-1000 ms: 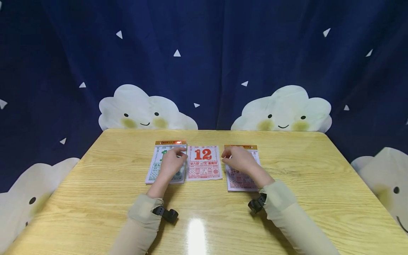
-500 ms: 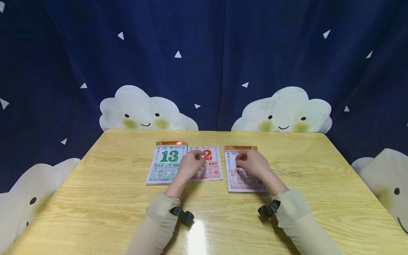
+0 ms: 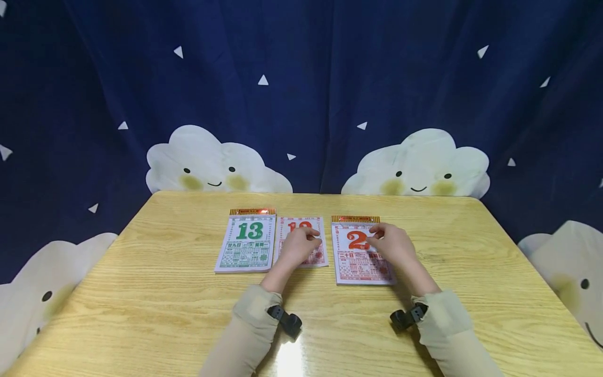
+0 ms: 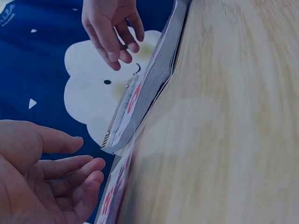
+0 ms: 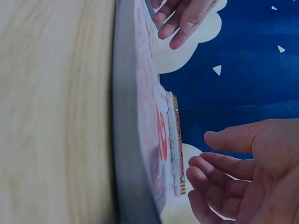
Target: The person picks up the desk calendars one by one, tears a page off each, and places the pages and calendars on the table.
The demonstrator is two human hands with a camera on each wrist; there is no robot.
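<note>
My left hand (image 3: 298,247) hovers over a loose calendar sheet (image 3: 321,257) printed with a red 12, hiding part of the number. Its fingers are loosely bent, and the left wrist view shows nothing between them. To the left of that sheet lies a thick tear-off calendar (image 3: 249,243) with a green 13 on top. A second tear-off calendar (image 3: 350,257), showing a red 2, lies on the right. Above this pad's right side is my right hand (image 3: 394,245), relaxed and holding nothing; in the right wrist view it is apart from the page.
Both calendars have a shiny gold and red header strip (image 3: 355,219) along the far edge. They lie on a wooden table (image 3: 155,272). Behind the table hangs a dark blue curtain (image 3: 301,94) with white clouds. A black camera (image 3: 290,325) is strapped to my left wrist.
My left hand has moved right from the green 13 calendar to the sheet with the 12. My right hand has also moved right across its calendar, uncovering the red 2.
</note>
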